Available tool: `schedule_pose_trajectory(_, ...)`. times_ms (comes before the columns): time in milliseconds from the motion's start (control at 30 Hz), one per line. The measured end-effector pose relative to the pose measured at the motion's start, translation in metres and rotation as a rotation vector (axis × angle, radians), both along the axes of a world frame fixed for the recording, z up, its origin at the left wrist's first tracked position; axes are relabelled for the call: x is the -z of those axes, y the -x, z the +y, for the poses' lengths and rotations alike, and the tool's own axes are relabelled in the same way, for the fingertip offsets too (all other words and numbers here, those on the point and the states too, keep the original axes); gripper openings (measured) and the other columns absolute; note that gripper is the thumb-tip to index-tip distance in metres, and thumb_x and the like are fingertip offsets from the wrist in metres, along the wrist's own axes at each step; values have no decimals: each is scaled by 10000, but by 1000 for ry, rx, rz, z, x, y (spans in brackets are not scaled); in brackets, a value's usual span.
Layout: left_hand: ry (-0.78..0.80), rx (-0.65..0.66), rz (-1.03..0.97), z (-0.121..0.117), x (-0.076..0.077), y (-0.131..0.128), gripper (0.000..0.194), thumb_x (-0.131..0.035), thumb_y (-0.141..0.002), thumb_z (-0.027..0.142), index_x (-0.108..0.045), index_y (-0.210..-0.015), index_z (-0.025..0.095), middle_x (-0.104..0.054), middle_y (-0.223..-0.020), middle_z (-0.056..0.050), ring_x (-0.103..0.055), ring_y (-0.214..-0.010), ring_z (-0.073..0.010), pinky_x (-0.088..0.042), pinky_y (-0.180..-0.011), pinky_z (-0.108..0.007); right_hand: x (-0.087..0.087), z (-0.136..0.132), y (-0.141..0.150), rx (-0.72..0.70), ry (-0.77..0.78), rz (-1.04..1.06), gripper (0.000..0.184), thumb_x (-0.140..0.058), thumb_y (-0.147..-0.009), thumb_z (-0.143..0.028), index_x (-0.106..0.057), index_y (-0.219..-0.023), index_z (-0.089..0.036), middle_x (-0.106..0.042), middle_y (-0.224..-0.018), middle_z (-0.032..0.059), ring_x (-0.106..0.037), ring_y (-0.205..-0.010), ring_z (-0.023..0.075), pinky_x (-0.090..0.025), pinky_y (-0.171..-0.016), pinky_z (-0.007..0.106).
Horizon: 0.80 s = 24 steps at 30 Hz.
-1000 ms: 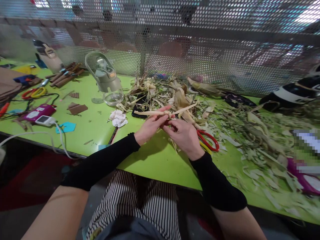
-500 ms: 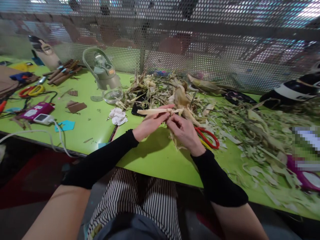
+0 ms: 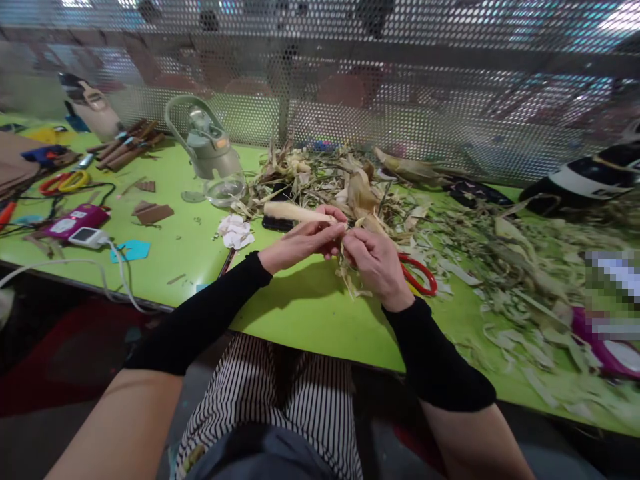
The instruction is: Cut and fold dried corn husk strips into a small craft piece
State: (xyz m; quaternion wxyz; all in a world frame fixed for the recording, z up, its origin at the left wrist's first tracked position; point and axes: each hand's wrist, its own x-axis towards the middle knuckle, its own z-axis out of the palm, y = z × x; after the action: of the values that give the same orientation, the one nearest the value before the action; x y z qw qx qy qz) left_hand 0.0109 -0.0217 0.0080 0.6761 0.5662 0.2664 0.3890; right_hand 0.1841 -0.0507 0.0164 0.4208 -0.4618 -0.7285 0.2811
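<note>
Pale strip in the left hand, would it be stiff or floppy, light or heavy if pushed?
The pale strip seems fairly stiff: its free end juts out without visible sagging. It's probably light, being so slim.

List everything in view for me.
Husk strip: one, cream, centre
Husk heap: one, tan, back centre
Husk scraps: many, pale green, right
Scissors: two, red and yellow, left and centre
Clear bottle: one, green top, back left
Bottle: one, beige, far left
Dark object: one, black and white, right
Rolls: several, brown, back left
Offcuts: several, brown, left
Devices: two, purple, left and right
Cables: several, white or black, left
Tissue: one, white, centre
Flat object: one, black, centre
Paper pieces: several, blue, left
Perforated panel: one, grey, back
Table: one, green, throughout
Trousers: one, striped, bottom
Left hand: one, black sleeve, centre
Right hand: one, black sleeve, centre
</note>
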Motion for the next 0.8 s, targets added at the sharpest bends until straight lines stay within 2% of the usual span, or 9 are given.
schedule_pose_trajectory(100,11,83,-17,6,3,3,291,-718,-955,353,-550,-1137,200,-554,-724,72,-537,-556,-41,-414,-540,-199,0,-1,0,17,1,41,376,-543,-918,-351,-431,-576,-240,-441,-549,-26,-397,-537,127,-327,-557,310)
schedule_pose_trajectory(167,35,103,-22,8,4,5,300,-733,-938,340,-569,-1146,198,-589,-771,60,-534,-535,-29,-400,-514,-197,-1,0,-1,15,21,70,357,-541,-912,-349,-443,-587,-242,-439,-557,-30,-384,-530,124,-316,-551,312)
schedule_pose_trajectory(267,68,67,-43,8,3,5,326,-750,-913,321,-576,-1156,189,-629,-848,39,-551,-548,-27,-412,-517,-205,-1,1,-1,12,42,79,340,-535,-906,-337,-441,-592,-242,-446,-564,-27,-387,-532,127,-314,-552,315)
schedule_pose_trajectory(433,75,10,-20,2,-2,4,381,-828,-853,372,-567,-1053,180,-586,-782,55,-538,-581,-40,-439,-557,-225,-2,0,-1,-11,-54,-53,340,-504,-877,-284,-346,-579,-244,-354,-541,-33,-318,-518,121,-263,-543,321)
schedule_pose_trajectory(567,16,-49,-46,5,-2,5,307,-786,-896,350,-531,-963,191,-545,-713,72,-510,-548,-37,-407,-521,-210,-5,-4,0,-40,-112,-120,354,-488,-890,-266,-282,-604,-242,-281,-557,-38,-271,-528,113,-237,-548,321)
schedule_pose_trajectory(667,0,-74,-82,10,0,7,306,-786,-895,315,-523,-997,195,-556,-711,78,-536,-560,-39,-413,-529,-197,-7,-8,1,-89,-140,-137,351,-486,-906,-262,-299,-610,-237,-289,-559,-40,-273,-527,106,-235,-552,315)
schedule_pose_trajectory(800,-26,-113,-137,14,2,10,441,-836,-853,339,-515,-1125,208,-584,-726,93,-556,-563,-41,-441,-554,-189,-8,-8,-1,-161,-113,-137,384,-513,-931,-324,-341,-601,-229,-325,-565,-42,-305,-535,99,-256,-560,306)
